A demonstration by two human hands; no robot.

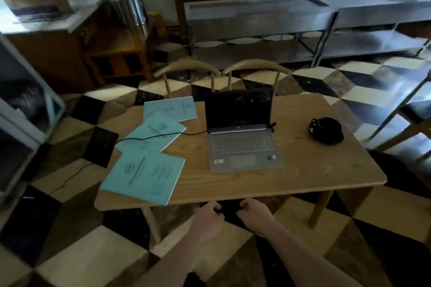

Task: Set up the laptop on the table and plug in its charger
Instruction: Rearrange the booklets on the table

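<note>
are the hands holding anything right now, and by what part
Both hands, left and right, are curled on something dark just below the near table edge. What it is, and which part they grip, cannot be told.

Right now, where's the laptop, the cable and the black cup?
laptop (241, 144): head view, on its keyboard.
cable (163, 135): head view, where it crosses a blue booklet.
cup (326, 127): head view, on its dark body.

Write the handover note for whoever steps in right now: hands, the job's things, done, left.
Left hand and right hand: both below the table's near edge, fingers curled on something dark; what it is cannot be told.
Laptop: open on the table, screen dark.
Charger cable: runs from the laptop's left side over the blue booklets to the floor.
Done: laptop set up, cable at laptop.
Left: wall end not visible; check it.
</note>
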